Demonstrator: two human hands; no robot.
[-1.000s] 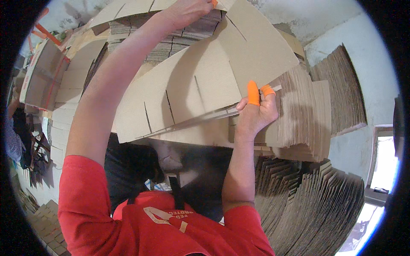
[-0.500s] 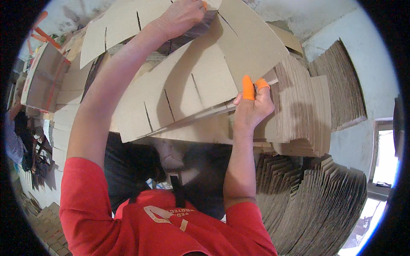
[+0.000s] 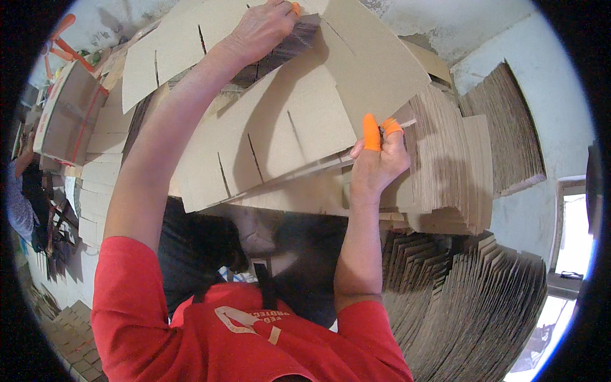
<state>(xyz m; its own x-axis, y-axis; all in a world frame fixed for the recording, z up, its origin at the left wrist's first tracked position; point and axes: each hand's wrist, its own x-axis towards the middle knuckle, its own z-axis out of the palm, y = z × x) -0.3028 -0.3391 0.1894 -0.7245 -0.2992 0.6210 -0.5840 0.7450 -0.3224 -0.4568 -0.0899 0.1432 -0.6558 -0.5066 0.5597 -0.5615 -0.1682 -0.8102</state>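
Orange finger covers sit on fingers of both my hands. At the far edge of the view my left hand is closed, with its fingertips at a slotted tan cardboard sheet. My right hand pinches the right end of a nearer slotted cardboard sheet, thumb and finger closed at its edge. This sheet lies tilted, its dark slits toward me. Beyond it a wide plain cardboard piece slants up to the right. Between the two slotted sheets shows a dark stack of cardboard edges, partly hidden by my left forearm.
Tall cardboard stacks stand right of my right hand, with another against the wall. Below them are rows of upright cardboard dividers. A box and orange handles are at the left, where another person's sleeve shows.
My left hand has shifted slightly left, along with the far slotted sheet. The nearer sheet and my right hand have moved only a little to the right.
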